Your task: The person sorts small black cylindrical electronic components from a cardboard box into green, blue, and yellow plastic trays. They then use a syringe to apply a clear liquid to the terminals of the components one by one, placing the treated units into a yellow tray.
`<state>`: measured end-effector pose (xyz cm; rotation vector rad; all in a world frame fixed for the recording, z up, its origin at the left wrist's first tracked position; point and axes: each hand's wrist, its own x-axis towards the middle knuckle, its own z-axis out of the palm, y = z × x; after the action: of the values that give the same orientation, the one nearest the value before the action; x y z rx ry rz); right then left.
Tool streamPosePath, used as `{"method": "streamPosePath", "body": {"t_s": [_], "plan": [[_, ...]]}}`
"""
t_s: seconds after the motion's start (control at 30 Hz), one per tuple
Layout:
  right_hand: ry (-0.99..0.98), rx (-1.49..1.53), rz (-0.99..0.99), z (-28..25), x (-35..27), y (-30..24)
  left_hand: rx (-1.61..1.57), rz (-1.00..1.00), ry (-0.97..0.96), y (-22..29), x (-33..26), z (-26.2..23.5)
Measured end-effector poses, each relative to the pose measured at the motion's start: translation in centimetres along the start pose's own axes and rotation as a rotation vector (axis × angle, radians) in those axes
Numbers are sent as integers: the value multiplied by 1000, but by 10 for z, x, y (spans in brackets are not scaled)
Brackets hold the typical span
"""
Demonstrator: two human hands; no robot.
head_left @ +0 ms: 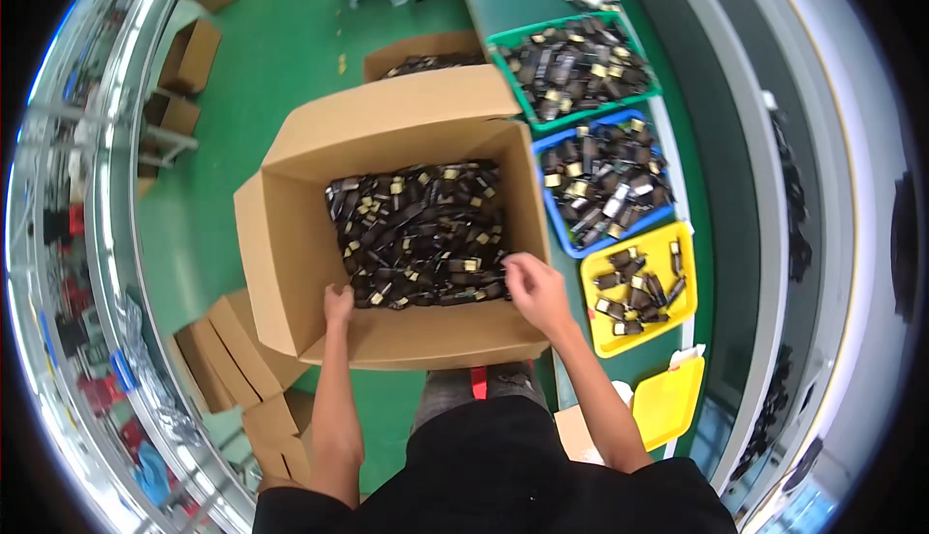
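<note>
In a carton (295, 263), dark packets (416, 234) lie ahead, between left hand (339, 304) and right hand (539, 297); whether curled fingers (518, 274) grip any is unclear.

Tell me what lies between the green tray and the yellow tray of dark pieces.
In the head view, the blue tray, heaped with dark pieces, lies between the green tray and that yellow tray.
</note>
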<state>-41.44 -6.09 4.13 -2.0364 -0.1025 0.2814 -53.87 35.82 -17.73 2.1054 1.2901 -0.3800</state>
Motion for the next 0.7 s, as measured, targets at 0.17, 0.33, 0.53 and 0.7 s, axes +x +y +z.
{"method": "streamPosePath", "body": {"t_s": [0.17,0.33,0.53,0.7], "plan": [[-315,-499,432,115,85,169,-101,-502,-310,-1,36,78],[-275,-571,814,169,105,241,-16,-501,-396,47,26,134],[-484,-672,813,177,124,231,36,-210,-514,102,-5,182],[-349,-578,615,199,117,267,-196,-370,-469,144,-30,204]]}}
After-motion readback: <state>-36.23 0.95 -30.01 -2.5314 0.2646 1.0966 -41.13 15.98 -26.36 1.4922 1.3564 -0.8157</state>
